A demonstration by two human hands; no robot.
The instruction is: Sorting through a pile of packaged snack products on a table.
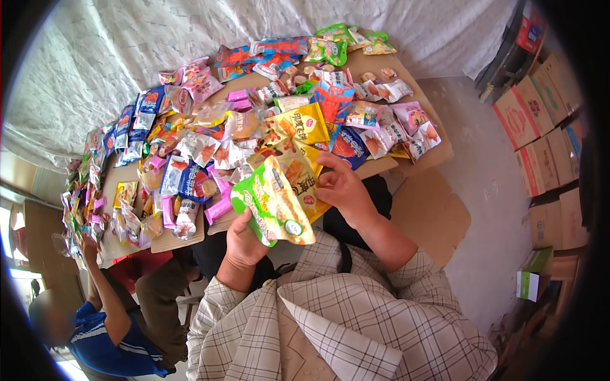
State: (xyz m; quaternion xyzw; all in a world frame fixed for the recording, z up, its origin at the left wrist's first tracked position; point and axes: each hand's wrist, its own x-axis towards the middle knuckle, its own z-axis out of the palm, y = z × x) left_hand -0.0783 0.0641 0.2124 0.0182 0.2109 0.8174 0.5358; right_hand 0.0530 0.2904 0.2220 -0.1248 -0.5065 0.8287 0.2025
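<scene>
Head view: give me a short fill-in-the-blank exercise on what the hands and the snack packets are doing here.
1. The left hand holds a ____ and yellow snack packet.
2. The right hand touches the stack's ____ packet.
3. The table is covered with many snack ____.
4. Stacked ____ boxes stand at the right.

Missing words: green; yellow; packets; cardboard

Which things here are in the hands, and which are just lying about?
In hand:
left hand grips green snack packet
right hand on yellow packets

Lying about:
loose snack packets on table
cardboard boxes
another person's arm
</scene>
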